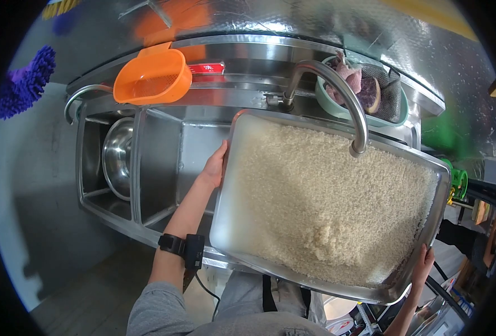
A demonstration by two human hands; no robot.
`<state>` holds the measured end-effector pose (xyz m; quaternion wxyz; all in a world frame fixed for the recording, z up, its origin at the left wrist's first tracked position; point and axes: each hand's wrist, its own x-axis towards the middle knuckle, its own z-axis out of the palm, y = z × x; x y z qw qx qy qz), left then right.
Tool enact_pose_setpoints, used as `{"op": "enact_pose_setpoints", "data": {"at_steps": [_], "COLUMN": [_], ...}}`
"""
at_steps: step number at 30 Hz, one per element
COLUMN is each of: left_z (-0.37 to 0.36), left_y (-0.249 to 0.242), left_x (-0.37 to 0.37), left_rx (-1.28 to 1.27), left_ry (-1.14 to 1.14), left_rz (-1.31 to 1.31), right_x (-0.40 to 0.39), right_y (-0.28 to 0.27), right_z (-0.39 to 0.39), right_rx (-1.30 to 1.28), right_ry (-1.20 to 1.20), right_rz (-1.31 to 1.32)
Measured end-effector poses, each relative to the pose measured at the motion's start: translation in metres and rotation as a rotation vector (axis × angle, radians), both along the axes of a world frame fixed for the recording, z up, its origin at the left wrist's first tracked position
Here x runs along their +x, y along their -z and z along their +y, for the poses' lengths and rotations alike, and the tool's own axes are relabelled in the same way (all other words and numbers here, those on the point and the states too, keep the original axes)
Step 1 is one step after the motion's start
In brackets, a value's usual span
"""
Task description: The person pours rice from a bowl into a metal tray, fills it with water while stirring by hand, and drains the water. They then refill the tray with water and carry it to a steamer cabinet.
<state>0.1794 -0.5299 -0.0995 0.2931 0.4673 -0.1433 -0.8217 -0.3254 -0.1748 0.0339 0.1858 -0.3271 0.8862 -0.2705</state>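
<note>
A large metal tray (221, 224) lies across the right part of the sink, under the curved faucet (343, 84). White rice (326, 190) covers most of it, with cloudy water at its left side and a small mound of rice near the lower middle. My left hand (215, 163) grips the tray's left edge, with the fingers partly hidden by the rim. At the lower right corner, my right hand (423, 265) holds the tray's edge.
An orange basket (153, 77) and a pale green basin (337, 106) with cloths stand behind the sink. A metal bowl (119, 159) sits in the left sink compartment, beside a second faucet (82, 92). Another person's dark-clothed arm (464, 238) shows at right.
</note>
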Motion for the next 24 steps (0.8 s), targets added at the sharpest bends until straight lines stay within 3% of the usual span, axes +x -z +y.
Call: {"op": "enact_pose_setpoints", "data": {"at_steps": [24], "left_z": [0.0016], "left_y": [0.0090], "left_x": [0.0027], "left_rx": [0.000], "left_ry": [0.069], "left_rz": [-0.052], "right_x": [0.0023], "right_y": [-0.0068], "right_z": [-0.0031], "right_rx": [-0.002], "right_ry": [-0.012], "right_rz": [0.010]}}
